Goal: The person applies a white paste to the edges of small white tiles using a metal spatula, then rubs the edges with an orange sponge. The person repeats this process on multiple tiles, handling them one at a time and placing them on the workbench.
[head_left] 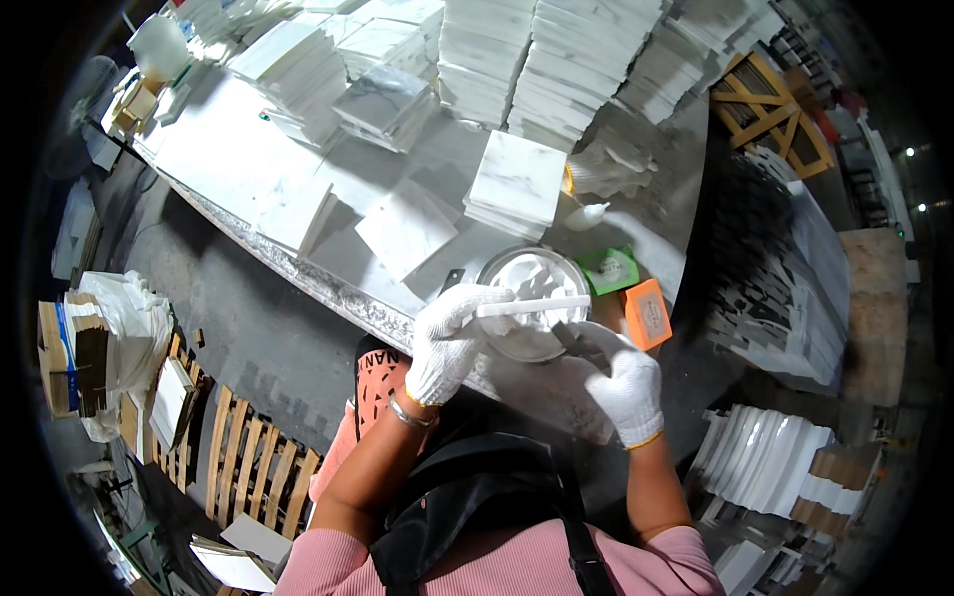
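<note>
In its white knit glove, my left hand [444, 343] is closed on a white marble tile [534, 305], which I see edge-on. My right hand [624, 382], gloved the same way, is closed on a small dark flat scraper [564, 338] whose blade is close to the tile's lower edge. I cannot tell whether the blade touches it. Beneath both hands sits a round metal pan [489, 278] with white paste in it. To its right are a green block [608, 268] and an orange block [648, 314]. A dark flat piece with a hole [452, 280] lies left of the pan.
Beyond the pan stand a short tile stack [517, 179], a single tile [405, 230] and tall tile stacks [581, 60]. A white bottle [586, 217] is near the blocks. The worktable's edge [288, 266] runs along the left. Wooden pallets [253, 457] lie on the floor.
</note>
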`<action>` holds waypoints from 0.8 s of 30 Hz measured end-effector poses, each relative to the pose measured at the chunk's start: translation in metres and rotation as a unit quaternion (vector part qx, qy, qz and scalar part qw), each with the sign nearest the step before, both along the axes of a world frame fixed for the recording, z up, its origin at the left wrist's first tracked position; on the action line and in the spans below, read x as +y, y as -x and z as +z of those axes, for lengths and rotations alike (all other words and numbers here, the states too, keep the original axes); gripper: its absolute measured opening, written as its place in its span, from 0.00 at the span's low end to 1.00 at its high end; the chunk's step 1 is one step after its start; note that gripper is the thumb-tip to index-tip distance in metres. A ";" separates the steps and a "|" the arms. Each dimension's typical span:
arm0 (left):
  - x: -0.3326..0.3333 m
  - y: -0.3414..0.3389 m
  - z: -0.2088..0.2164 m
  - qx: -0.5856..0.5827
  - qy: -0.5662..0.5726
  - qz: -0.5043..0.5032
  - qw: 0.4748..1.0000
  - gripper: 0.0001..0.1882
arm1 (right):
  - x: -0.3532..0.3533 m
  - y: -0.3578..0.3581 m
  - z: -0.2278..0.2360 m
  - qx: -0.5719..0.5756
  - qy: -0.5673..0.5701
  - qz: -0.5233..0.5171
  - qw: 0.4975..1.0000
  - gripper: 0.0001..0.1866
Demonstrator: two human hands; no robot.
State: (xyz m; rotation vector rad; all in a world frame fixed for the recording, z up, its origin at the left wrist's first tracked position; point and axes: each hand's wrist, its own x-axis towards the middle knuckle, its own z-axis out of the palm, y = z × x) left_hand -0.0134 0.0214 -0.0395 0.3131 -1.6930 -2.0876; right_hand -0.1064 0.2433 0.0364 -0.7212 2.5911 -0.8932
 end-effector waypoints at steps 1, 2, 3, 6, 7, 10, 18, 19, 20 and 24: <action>0.002 0.000 0.000 0.002 -0.026 0.005 1.000 0.17 | -0.003 -0.002 -0.006 0.014 0.031 0.015 0.999 0.21; 0.002 0.000 0.000 0.001 -0.026 0.006 1.000 0.17 | -0.004 -0.003 -0.013 0.029 0.061 0.030 0.997 0.19; 0.002 0.000 -0.001 0.001 -0.025 0.006 1.000 0.17 | -0.003 -0.001 -0.016 0.036 0.069 0.025 0.997 0.17; 0.002 -0.001 0.002 -0.011 -0.046 0.018 0.999 0.17 | -0.001 0.007 -0.019 0.020 0.094 -0.011 0.995 0.14; 0.002 -0.002 0.003 -0.017 -0.057 0.024 0.998 0.17 | -0.002 0.008 -0.014 -0.008 0.100 -0.039 0.994 0.14; 0.003 -0.002 0.005 -0.013 -0.116 0.019 0.993 0.17 | 0.003 0.018 -0.019 -0.024 0.124 -0.065 0.990 0.11; 0.001 0.001 0.004 -0.012 -0.038 0.029 0.999 0.19 | -0.003 0.024 -0.024 -0.157 0.171 -0.058 0.971 0.12; 0.001 0.001 0.004 -0.011 -0.041 0.029 0.999 0.19 | -0.002 0.023 -0.023 -0.153 0.170 -0.069 0.971 0.12; 0.000 0.001 0.003 -0.005 -0.034 0.024 0.999 0.19 | 0.001 0.024 -0.022 -0.150 0.169 -0.076 0.971 0.12; -0.003 0.001 -0.005 -0.025 0.019 0.017 0.999 0.21 | 0.008 0.013 0.015 -0.236 0.176 -0.175 0.940 0.12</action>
